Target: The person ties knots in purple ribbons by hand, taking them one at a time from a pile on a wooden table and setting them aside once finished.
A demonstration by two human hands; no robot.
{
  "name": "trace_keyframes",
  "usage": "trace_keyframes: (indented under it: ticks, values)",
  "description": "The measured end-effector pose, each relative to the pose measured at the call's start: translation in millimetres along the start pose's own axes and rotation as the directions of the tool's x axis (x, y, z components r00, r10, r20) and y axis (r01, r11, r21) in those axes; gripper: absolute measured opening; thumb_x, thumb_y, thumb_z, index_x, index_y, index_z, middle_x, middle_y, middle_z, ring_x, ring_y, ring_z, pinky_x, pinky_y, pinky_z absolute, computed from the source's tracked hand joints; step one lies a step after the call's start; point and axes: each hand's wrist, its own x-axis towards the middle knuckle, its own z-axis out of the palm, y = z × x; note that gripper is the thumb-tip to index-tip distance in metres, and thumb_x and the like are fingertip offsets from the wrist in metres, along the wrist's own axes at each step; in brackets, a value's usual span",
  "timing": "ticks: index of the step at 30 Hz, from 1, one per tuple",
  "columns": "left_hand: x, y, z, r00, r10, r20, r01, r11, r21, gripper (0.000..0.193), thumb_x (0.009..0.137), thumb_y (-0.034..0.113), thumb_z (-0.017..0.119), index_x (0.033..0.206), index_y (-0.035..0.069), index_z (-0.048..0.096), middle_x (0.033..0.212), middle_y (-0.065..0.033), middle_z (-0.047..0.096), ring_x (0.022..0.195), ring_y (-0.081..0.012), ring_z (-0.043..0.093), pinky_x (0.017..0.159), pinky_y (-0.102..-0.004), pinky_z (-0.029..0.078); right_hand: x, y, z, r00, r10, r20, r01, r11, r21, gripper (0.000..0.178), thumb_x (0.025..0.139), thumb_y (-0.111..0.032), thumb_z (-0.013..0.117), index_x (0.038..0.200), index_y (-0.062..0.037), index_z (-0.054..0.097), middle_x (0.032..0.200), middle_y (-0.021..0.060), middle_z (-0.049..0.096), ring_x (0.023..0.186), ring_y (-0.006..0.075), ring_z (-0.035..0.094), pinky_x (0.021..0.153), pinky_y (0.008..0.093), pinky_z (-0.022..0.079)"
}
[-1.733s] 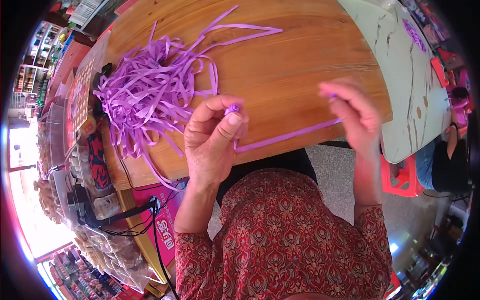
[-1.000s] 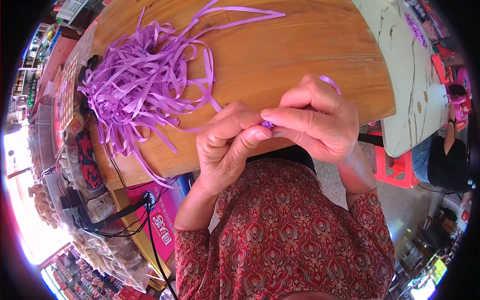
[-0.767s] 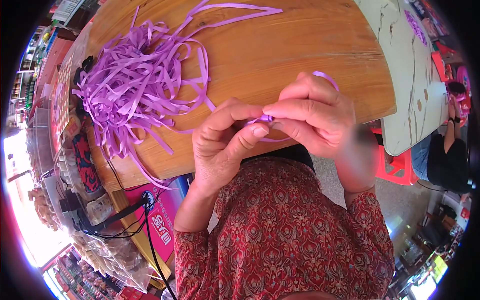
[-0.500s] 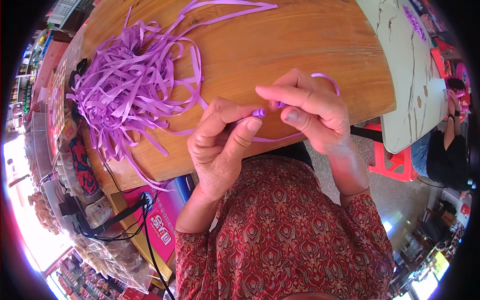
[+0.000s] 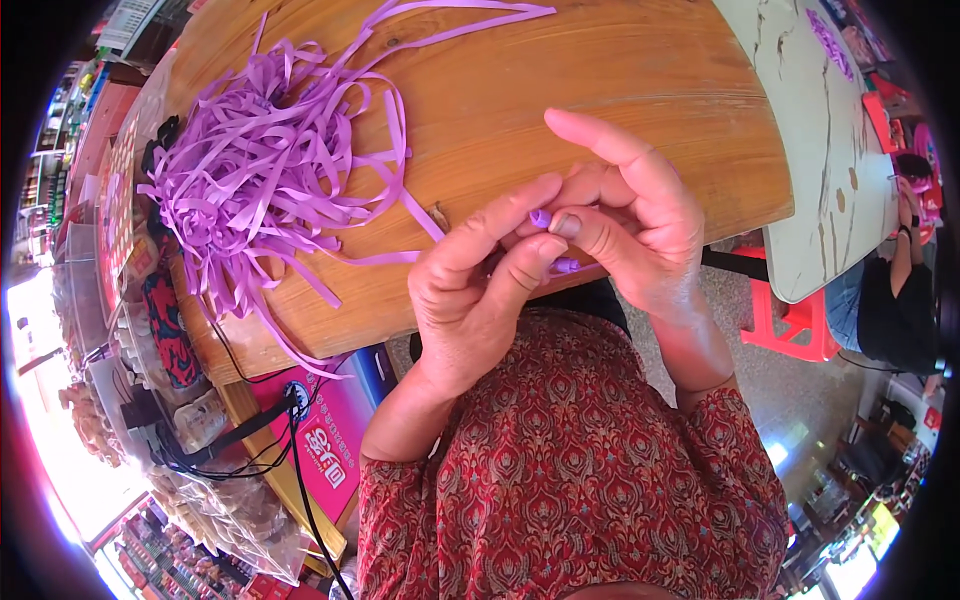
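My left hand (image 5: 465, 290) pinches a purple ribbon (image 5: 541, 217) between thumb and forefinger, over the near edge of the wooden table. My right hand (image 5: 640, 225) meets it there, its thumb tip against the same small folded bit, other fingers curled behind and the forefinger stretched up and away. Just below the fingertips shows a small rolled purple piece (image 5: 567, 265). How the ribbon is folded inside the fingers is hidden. From my left hand a ribbon strand runs toward a big tangled heap of purple ribbon (image 5: 270, 150) on the left.
The wooden table (image 5: 600, 80) lies under the heap. Black cables (image 5: 290, 440) hang at the lower left beside a pink printed board (image 5: 325, 425). On the right stand a marble-patterned table (image 5: 800, 150) and a red stool (image 5: 790, 325), with another person's arm (image 5: 903, 250) beyond.
My left hand has moved right, and its fingertips now meet the right hand's. The right forefinger has lifted. The ribbon loop beyond my right hand no longer shows.
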Motion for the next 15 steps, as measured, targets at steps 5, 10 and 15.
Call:
trace_keyframes:
  ticks: [5, 10, 15]
  values:
    - [-4, 0, -5, 0.994, 0.097, -0.059, -0.101, 0.993, -0.064, 0.027, 0.086, -0.003, 0.059, 0.113, -0.002, 0.059, 0.103, -0.0073, 0.063, 0.091, -0.0096, 0.058, 0.079, -0.0215, 0.047, -3, -6, 6, 1.000, -0.014, -0.025, 0.010, 0.990, -0.138, 0.049, 0.083, 0.001, 0.062, 0.128, 0.0040, 0.043, 0.087, 0.0085, 0.064, 0.080, 0.0093, 0.059, 0.073, 0.0193, 0.046]
    - [-5, 5, -4, 0.972, 0.078, -0.220, -0.110, 0.984, -0.140, 0.022, 0.086, 0.000, 0.060, 0.108, -0.003, 0.060, 0.094, -0.0056, 0.063, 0.079, -0.0076, 0.056, 0.071, -0.0197, 0.046, -8, -3, -1, 0.869, -0.492, 0.062, 0.402, 0.626, -0.668, 0.027, 0.080, -0.002, 0.066, 0.106, 0.0031, 0.060, 0.095, 0.0121, 0.062, 0.087, 0.0178, 0.059, 0.074, 0.0288, 0.048]
    - [-6, 0, 5, 0.948, 0.064, -0.313, -0.125, 0.976, -0.180, 0.020, 0.086, 0.002, 0.060, 0.106, -0.002, 0.061, 0.086, -0.0017, 0.060, 0.070, -0.0055, 0.051, 0.063, -0.0183, 0.043, -33, 10, 13, 0.947, -0.303, -0.106, 0.251, 0.906, -0.342, 0.020, 0.079, -0.004, 0.067, 0.097, 0.0035, 0.062, 0.097, 0.0113, 0.060, 0.088, 0.0197, 0.056, 0.077, 0.0312, 0.046]
